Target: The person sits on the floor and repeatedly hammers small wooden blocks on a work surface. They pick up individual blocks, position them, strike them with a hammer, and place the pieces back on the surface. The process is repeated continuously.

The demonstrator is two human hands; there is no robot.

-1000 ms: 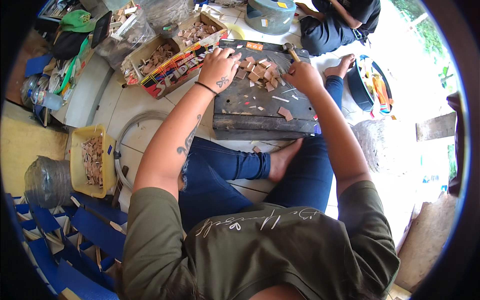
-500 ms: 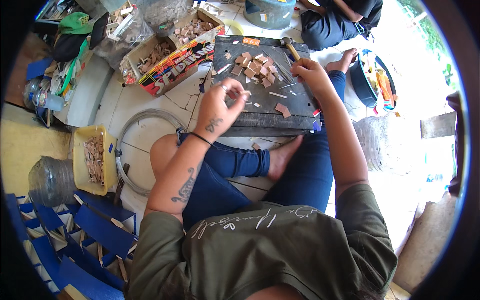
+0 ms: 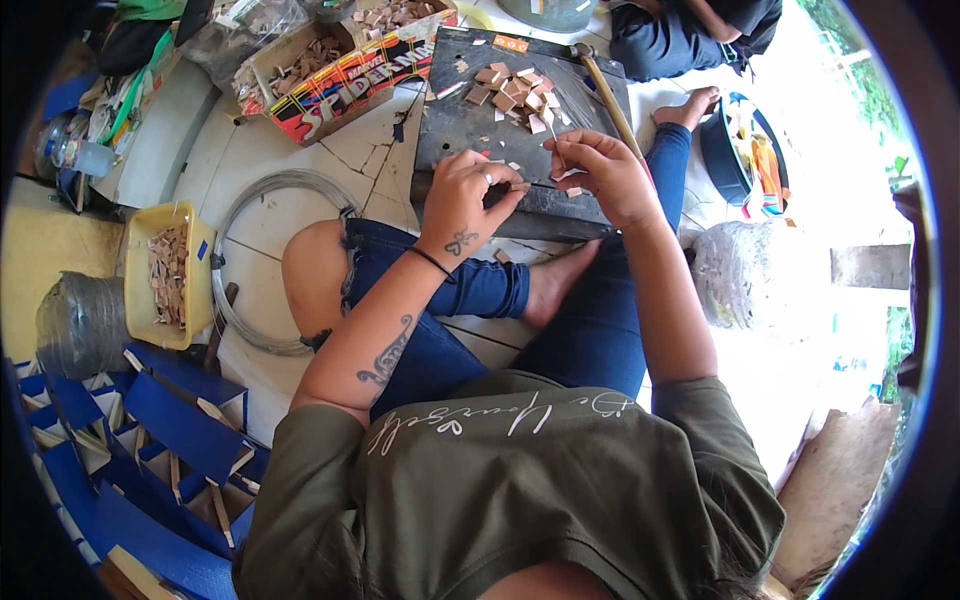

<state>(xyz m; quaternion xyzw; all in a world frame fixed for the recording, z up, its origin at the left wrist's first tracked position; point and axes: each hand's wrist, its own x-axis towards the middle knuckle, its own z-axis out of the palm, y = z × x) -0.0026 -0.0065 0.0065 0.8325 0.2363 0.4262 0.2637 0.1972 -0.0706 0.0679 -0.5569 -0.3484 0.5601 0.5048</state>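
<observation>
1. Left hand (image 3: 462,200) has its fingertips pinched together on a small pale wooden piece (image 3: 520,186), held at the near edge of the dark rectangular work board (image 3: 455,115)
2. Right hand (image 3: 605,175) has its fingers closed on a thin metal nail (image 3: 556,152), just beside the wooden piece
3. A pile of small tan wooden blocks (image 3: 510,92) lies further back on the board
4. A wooden-handled hammer (image 3: 605,95) rests on the board's right side
5. A yellow plastic tub (image 3: 140,290) of wood strips stands well apart, beside a grey wire coil (image 3: 262,185)

Bare board (image 3: 455,120) left of the wood pieces (image 3: 510,92) is open (hammer (image 3: 608,95) lies to the right).
</observation>
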